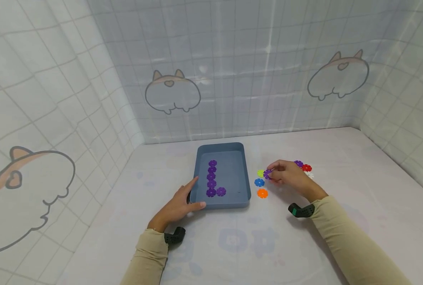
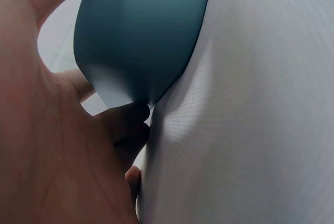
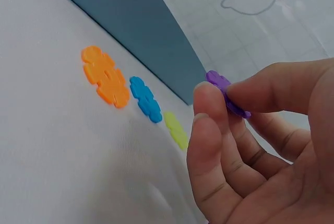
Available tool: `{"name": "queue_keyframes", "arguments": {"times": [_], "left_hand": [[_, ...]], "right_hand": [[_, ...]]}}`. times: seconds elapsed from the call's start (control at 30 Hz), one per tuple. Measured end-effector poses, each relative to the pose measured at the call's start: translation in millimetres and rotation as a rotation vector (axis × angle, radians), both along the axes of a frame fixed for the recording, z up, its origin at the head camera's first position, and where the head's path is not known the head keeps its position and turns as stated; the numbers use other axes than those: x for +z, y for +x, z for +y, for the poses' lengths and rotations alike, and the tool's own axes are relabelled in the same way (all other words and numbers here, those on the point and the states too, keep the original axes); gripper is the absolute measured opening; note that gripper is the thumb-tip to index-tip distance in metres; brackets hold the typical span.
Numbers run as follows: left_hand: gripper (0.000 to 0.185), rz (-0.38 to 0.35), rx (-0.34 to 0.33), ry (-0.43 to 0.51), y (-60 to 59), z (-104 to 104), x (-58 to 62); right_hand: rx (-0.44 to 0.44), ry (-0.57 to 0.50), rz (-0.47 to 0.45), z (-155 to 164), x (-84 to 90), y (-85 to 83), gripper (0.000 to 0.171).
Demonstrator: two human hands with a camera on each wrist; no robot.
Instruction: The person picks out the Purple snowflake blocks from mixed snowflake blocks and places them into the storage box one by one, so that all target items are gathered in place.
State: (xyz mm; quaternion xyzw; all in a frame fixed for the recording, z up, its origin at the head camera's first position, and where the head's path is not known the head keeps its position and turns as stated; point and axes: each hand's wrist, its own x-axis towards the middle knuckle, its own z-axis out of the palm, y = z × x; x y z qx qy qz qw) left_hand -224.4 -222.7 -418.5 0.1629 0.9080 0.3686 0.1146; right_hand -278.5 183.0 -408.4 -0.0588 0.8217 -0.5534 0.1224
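Observation:
My right hand (image 1: 289, 176) pinches a purple snowflake disc (image 3: 228, 94) between thumb and fingers, just right of the tray. At the near left corner of the blue-grey tray (image 1: 220, 205), my left hand (image 1: 175, 204) grips the wall, thumb at the front and fingers along the left side. Inside the tray, several purple snowflake discs (image 1: 211, 176) form a column, with one more beside its near end. Between tray and right hand lie a yellow-green disc (image 3: 176, 130), a blue disc (image 3: 145, 99) and an orange disc (image 3: 105, 77).
Behind the right hand lie another purple disc (image 1: 298, 163), a red disc (image 1: 306, 168) and a white disc (image 1: 310, 174), partly hidden by the hand. A pale cloth (image 1: 232, 245) covers the table. Tiled-pattern curtains (image 1: 247, 79) enclose the back and sides.

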Motion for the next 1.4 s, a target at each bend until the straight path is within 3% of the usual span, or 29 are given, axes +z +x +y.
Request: {"name": "queue_keyframes", "arguments": {"times": [0.3,0.9,1.4], "left_hand": [[0.097,-0.007,0.014,-0.011,0.7,1,1.0],[0.098,-0.005,0.010,-0.014,-1.1,0,-0.5],[0.097,-0.013,0.010,-0.010,-0.8,1,0.4]], "right_hand": [[0.004,-0.167,-0.047,-8,1.1,0.7,0.033],[0.059,-0.257,-0.046,-19,2.3,-5.6,0.036],[0.123,-0.239,-0.011,-38,7.6,-7.6,0.039]]}}
